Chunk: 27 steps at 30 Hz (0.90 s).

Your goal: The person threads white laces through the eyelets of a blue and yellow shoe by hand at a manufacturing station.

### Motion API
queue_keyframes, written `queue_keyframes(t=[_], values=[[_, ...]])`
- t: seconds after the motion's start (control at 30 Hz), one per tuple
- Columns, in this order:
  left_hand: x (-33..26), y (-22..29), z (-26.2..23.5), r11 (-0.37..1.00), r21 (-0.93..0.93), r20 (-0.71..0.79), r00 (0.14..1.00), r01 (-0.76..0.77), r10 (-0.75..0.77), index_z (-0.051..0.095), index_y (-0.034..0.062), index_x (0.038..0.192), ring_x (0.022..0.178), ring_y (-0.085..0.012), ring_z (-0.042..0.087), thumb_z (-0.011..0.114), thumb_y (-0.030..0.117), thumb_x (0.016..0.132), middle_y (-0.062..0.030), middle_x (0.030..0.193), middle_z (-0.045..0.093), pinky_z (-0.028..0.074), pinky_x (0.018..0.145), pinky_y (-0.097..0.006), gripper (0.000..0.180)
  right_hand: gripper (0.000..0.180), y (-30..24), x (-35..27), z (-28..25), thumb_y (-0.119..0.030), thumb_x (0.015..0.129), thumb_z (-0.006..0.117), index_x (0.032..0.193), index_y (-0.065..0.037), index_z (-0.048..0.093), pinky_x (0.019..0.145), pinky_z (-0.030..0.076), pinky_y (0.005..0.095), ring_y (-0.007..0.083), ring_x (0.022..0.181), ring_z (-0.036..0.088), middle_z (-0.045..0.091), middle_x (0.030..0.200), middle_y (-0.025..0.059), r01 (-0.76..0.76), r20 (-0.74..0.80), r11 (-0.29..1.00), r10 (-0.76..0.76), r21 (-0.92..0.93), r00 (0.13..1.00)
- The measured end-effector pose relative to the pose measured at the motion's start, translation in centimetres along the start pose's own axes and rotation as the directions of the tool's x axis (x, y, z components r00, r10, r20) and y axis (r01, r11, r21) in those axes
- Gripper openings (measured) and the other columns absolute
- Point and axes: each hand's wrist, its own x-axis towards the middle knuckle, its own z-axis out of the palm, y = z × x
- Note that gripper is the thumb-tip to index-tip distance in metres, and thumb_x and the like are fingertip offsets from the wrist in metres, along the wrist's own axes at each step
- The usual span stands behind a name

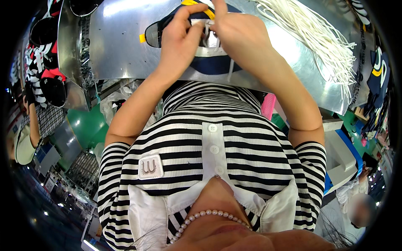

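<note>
A navy shoe upper [208, 65] with grey and yellow parts lies on the metal worktable [119, 50], at the top of the view. White shoelace [231, 69] runs through its eyelets, and one end hangs over the near side. My left hand [181, 45] is closed on the upper, its thumb beside the eyelets. From the right, my right hand [243, 35] is closed in a pinch on the lace close to the left fingertips. The fingers partly hide the lace and the eyelets.
A big bundle of loose white laces [312, 35] spreads over the table's right side. Black, red and white shoe parts [52, 85] are stacked at the left. More navy pieces [379, 75] hang at the far right. Other people are at both sides.
</note>
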Motion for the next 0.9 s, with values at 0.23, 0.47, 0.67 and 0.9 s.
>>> queue_keyframes(t=[0.23, 0.47, 0.67, 0.9], values=[[-1.0, 1.1, 1.3, 0.999, -0.027, 0.048, 0.999, -0.020, 0.021, 0.057, 0.0051, 0.125, 0.065, -0.0085, 0.058, 0.053, 0.005, 0.095, -0.0040, 0.072, 0.063, 0.048, 0.063, -0.024, 0.031, 0.053, 0.2, -0.5, 0.6, -0.007, 0.073, 0.067, 0.116, 0.018, 0.049, 0.052, 0.053, 0.0366, 0.0282, 0.066, 0.069, 0.066, 0.068, 0.0134, -0.008, -0.070, 1.000, 0.007, -0.006, 0.998], [0.3, -0.1, -0.2, 1.000, 0.011, 0.048, 0.998, -0.029, 0.029, 0.056, 0.0051, 0.126, 0.073, -0.0105, 0.063, 0.051, 0.006, 0.096, -0.0065, 0.081, 0.066, 0.050, 0.069, -0.025, 0.031, 0.041, 0.7, -0.7, -1.4, -0.007, 0.079, 0.065, 0.116, 0.007, 0.055, 0.061, 0.054, 0.0381, 0.0297, 0.069, 0.068, 0.068, 0.075, 0.0140, -0.139, 0.031, 0.987, 0.137, 0.077, 0.990], [0.6, 0.4, 0.9, 0.994, 0.058, 0.029, 0.995, -0.095, 0.093, 0.055, 0.0047, 0.125, 0.074, -0.0092, 0.061, 0.070, 0.003, 0.083, -0.0061, 0.086, 0.068, 0.051, 0.069, -0.024, 0.044, 0.019, 3.5, -3.8, -1.2, -0.016, 0.088, 0.066, 0.105, -0.007, 0.065, 0.063, 0.051, 0.0371, 0.0274, 0.071, 0.067, 0.070, 0.080, 0.0088, -0.428, -0.088, 0.821, 0.492, 0.379, 0.866], [1.3, 2.9, -1.5, 0.933, -0.301, 0.314, 0.944, 0.198, -0.099, 0.056, 0.0013, 0.129, 0.085, -0.0128, 0.065, 0.067, 0.000, 0.087, -0.0073, 0.089, 0.069, 0.051, 0.080, -0.024, 0.044, 0.015, 4.5, -3.7, 4.2, -0.021, 0.088, 0.067, 0.100, -0.012, 0.066, 0.056, 0.049, 0.0329, 0.0239, 0.066, 0.066, 0.069, 0.082, 0.0030, -0.350, -0.456, 0.926, 0.376, 0.143, 0.807]])
